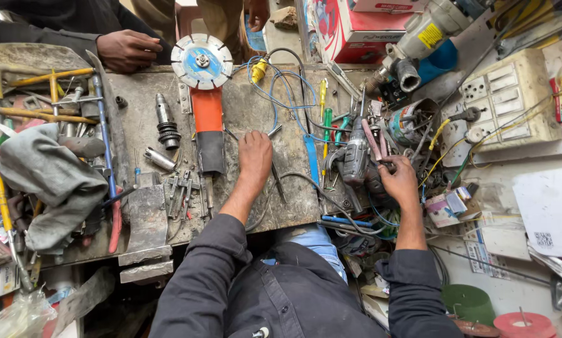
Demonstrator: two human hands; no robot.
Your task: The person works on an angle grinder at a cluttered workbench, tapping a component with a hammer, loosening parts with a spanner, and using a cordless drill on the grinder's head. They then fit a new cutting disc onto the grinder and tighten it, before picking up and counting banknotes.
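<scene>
Gripping the grey metal power-tool body (pixel 356 159) steady with my right hand (pixel 398 181), fingers closed around its rear, I rest my left hand (pixel 256 155) flat, fingers together, on the scuffed steel benchtop (pixel 137 119) beside the orange angle grinder (pixel 207 106).

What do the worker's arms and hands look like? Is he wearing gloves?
No gloves. Both the left hand and the right hand are bare. Each arm wears a dark grey long sleeve, thick and creased like a jacket, pushed up so the forearms show. No rings, watch or bracelet can be seen.
</scene>
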